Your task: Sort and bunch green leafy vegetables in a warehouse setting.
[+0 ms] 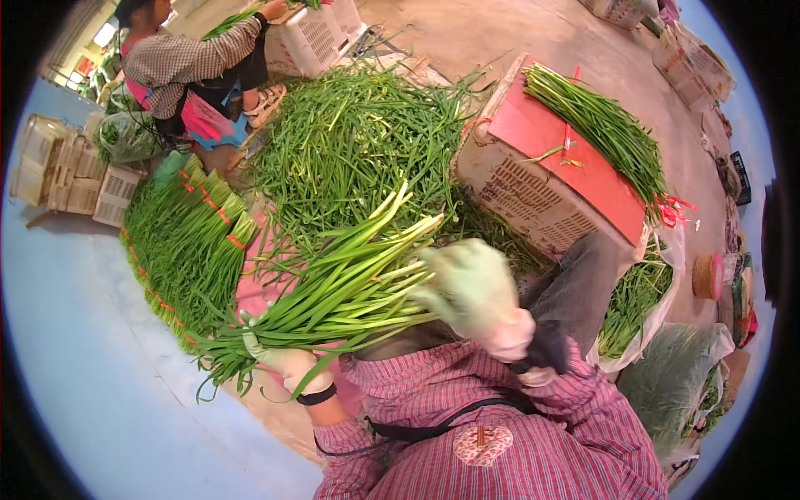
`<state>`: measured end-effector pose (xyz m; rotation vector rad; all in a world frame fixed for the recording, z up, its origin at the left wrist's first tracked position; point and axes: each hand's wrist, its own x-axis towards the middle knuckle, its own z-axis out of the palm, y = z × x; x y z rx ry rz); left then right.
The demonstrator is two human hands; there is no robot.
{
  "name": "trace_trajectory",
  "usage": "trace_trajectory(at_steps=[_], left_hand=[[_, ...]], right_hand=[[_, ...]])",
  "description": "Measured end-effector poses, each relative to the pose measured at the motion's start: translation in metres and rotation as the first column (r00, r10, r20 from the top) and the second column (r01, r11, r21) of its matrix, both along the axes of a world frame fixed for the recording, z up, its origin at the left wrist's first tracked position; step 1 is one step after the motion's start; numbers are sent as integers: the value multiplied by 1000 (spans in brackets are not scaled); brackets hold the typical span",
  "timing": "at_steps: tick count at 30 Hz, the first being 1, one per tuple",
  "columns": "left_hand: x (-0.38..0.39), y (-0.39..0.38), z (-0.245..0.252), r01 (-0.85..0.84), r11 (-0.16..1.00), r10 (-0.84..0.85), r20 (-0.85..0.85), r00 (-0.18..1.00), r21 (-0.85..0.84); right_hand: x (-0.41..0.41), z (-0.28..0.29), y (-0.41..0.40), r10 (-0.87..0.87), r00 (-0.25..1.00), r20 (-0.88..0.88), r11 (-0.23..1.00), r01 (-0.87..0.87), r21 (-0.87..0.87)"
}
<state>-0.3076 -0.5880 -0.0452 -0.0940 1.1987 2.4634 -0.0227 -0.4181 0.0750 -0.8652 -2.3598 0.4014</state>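
My left hand (284, 362), in a pale glove, is closed around the leafy end of a loose bunch of garlic chives (350, 281). The bunch lies across my lap, its pale stem ends fanned out to the right. At those stem ends is my right hand (472, 290), gloved too and blurred by motion. Its fingers touch or overlap the lower stems; whether they grip any is unclear. Beyond the bunch rises a large heap of loose chives (362, 137). Tied bundles of chives (187, 250) with red bands stand packed together at the left.
A crate (525, 200) with a red board (512, 112) on top stands at the right, bearing a chive bundle (594, 125) over a red tie. Plastic bags of greens (637, 300) sit beside my knee. Another person (187, 69) sits at upper left by a white crate (315, 37).
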Motion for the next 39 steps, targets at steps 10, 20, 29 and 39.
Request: trace_trajectory(at_steps=[10,20,29,39], left_hand=[[19,4,37,157,934,-155,-32,987,319],[5,5,12,8,998,-12,50,999,66],[14,23,30,476,735,-349,-331,876,483],[8,-16,-12,107,994,-107,-70,992,-7]], right_hand=[[-47,-58,5,130,990,57,991,-128,-37],[74,-66,32,-257,961,-103,964,247,-96],[17,-5,43,-48,995,85,997,43,70],[16,-51,0,262,965,28,934,-261,243]])
